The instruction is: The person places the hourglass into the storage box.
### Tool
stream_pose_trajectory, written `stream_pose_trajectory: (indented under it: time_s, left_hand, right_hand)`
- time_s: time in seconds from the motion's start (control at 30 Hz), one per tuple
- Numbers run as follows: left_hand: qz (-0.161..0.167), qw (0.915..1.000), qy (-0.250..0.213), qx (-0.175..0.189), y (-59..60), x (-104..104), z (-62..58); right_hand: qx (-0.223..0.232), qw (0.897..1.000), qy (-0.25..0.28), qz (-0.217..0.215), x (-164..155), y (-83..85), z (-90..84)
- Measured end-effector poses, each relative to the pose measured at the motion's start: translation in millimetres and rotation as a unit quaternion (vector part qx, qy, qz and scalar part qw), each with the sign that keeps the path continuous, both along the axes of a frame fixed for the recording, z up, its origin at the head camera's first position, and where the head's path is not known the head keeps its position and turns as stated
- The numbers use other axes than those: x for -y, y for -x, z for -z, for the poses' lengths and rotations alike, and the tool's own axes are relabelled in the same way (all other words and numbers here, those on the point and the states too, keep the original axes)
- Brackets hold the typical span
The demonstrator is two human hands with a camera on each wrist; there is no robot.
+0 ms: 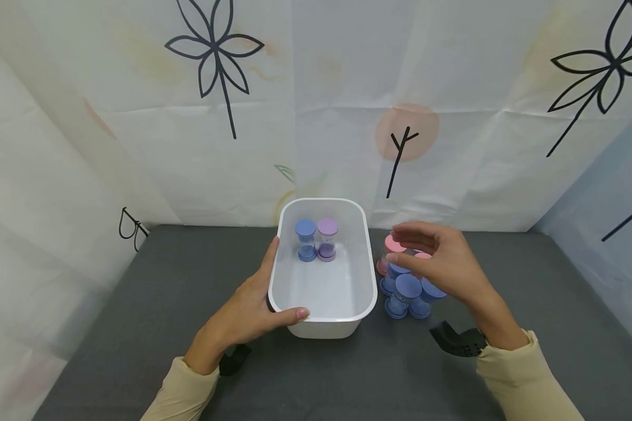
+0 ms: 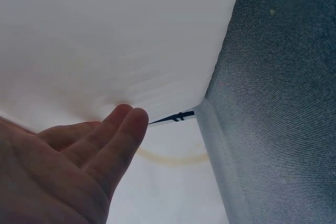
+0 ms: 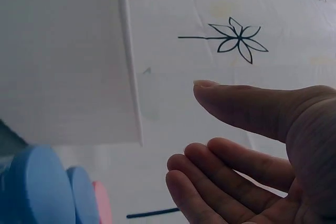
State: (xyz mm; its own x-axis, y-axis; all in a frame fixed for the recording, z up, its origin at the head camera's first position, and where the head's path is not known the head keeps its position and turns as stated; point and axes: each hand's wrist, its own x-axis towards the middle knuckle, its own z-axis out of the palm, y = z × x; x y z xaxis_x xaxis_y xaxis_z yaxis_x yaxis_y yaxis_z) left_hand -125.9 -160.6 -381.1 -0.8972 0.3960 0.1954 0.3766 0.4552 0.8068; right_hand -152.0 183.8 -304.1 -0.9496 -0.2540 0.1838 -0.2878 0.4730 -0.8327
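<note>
Two small sand timers, blue-capped [image 1: 305, 240] and purple-capped [image 1: 327, 238], already in the white plastic tub [image 1: 322, 314] at its far end, a cluster of blue and pink timers [image 1: 405, 287] left just right of it on the grey counter [image 1: 137, 304], left grip [image 1: 253, 307] holding the tub's near left corner, right grip [image 1: 437, 257] open and empty over the cluster.

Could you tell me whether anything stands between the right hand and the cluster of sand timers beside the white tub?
Nothing visible does. The right hand hovers open directly above the sand timers, which stand on the grey mat just right of the white tub.
</note>
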Motion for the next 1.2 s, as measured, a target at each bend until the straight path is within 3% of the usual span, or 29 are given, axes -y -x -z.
stream_pose_trajectory:
  time_s: [0.2,0.47,0.93,1.2]
  left_hand:
    - [-0.002,1.0000,-0.006,-0.005,0.6,-0.4,-0.2]
    - [0.001,0.9999,-0.001,-0.011,0.0,0.0,-1.8]
    - [0.020,0.9996,-0.019,0.005,-0.7,-2.0,-2.9]
    - [0.009,0.9999,-0.011,0.003,-0.9,-1.7,-3.5]
  right_hand:
    - [-0.028,0.999,-0.027,0.019,-33.7,-9.2,12.5]
    - [-0.007,0.997,-0.063,0.041,-61.9,-20.2,24.2]
    - [0.016,0.997,-0.073,0.022,-82.3,-25.3,43.6]
    - [0.004,0.997,-0.078,0.013,-82.8,-24.2,49.1]
